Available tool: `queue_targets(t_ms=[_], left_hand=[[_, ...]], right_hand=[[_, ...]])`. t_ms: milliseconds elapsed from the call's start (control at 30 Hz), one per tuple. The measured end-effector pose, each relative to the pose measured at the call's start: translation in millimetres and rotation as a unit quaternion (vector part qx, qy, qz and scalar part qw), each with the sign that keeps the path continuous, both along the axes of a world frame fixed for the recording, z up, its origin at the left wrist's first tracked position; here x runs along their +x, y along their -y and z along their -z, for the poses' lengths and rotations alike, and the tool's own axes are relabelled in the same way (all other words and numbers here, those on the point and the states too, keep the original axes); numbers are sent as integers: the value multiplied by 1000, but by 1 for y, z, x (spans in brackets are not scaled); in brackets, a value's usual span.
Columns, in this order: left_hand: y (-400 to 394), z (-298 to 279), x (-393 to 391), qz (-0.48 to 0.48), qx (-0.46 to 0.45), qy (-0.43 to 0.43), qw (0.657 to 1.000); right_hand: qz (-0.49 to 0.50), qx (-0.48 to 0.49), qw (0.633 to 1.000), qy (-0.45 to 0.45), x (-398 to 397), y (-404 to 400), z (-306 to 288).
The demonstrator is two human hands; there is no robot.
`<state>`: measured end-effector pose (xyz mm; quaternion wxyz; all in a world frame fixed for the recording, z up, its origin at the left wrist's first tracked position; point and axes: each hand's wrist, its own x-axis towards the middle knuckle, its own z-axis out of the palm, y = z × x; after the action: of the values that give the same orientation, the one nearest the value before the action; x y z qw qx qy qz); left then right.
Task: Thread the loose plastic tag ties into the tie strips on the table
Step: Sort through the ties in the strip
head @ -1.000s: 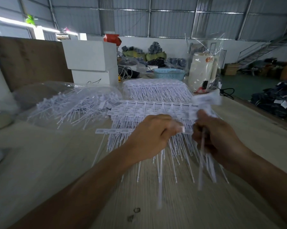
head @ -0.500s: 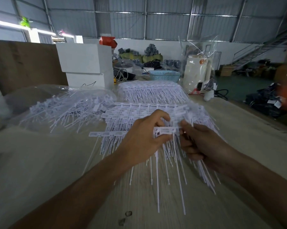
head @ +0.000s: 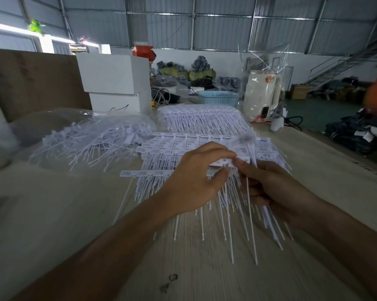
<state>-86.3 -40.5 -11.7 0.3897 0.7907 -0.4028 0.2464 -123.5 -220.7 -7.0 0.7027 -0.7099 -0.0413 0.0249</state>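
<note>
White tie strips [head: 161,148] lie stacked on the wooden table [head: 52,213], their thin tails pointing toward me. My left hand [head: 192,183] pinches the head bar of the front tie strip [head: 144,173] at its right end. My right hand [head: 268,187] holds a bundle of loose white tag ties [head: 251,216], its fingertips meeting the left thumb at the strip's heads. One long tie tail [head: 249,224] hangs down from between the fingers. A clear bag of loose tag ties [head: 92,140] lies to the left.
A second pile of tie strips [head: 202,118] lies further back. Behind it stand white boxes [head: 116,83], a blue basket [head: 218,98] and a bagged white kettle [head: 261,94]. A brown board [head: 31,81] leans at the back left. The table's right edge runs diagonally.
My right hand came down from a raised position beside the strips and met the left hand at the front strip. The ties it holds now hang lower over the table.
</note>
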Motion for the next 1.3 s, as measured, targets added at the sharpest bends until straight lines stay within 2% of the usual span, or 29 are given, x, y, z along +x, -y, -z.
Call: queue_targets(t_ms=[100, 300, 367, 433, 500, 533, 767, 833, 933, 1067, 1133, 1233, 1300], left_hand=[[-5, 3, 5, -33, 44, 31, 998], [-12, 2, 7, -74, 118, 197, 971], [-10, 2, 6, -40, 87, 146, 985], [-9, 0, 7, -6, 39, 29, 999], [-10, -2, 9, 21, 7, -90, 996], [-10, -3, 10, 30, -1, -123, 992], [-12, -1, 10, 34, -26, -141, 989], [-11, 3, 9, 52, 0, -108, 993], [-6, 13, 7, 47, 63, -10, 997], [0, 9, 8, -21, 46, 53, 997], [-1, 6, 6, -39, 74, 86, 993], [1, 7, 1, -47, 130, 110, 984], [3, 8, 0, -62, 124, 114, 984]], right_hand=[[-12, 25, 999, -24, 3, 5, 1], [-20, 16, 1000, -9, 1, 4, 4], [-16, -5, 1000, 21, -1, 4, 3], [-12, -73, 994, 86, -3, 3, 0], [-19, -142, 978, 153, -4, 0, -1], [-19, -153, 975, 162, -4, -1, -2], [-12, -8, 999, 45, 6, 9, 6], [55, 57, 996, 37, 14, 24, 1], [137, 131, 981, 32, 22, 53, -8], [40, 103, 994, 11, 20, 34, 2], [-12, 101, 995, 4, 13, 12, 7], [-35, 74, 997, 11, 2, -6, 8], [-32, 83, 996, 6, -1, -9, 10]])
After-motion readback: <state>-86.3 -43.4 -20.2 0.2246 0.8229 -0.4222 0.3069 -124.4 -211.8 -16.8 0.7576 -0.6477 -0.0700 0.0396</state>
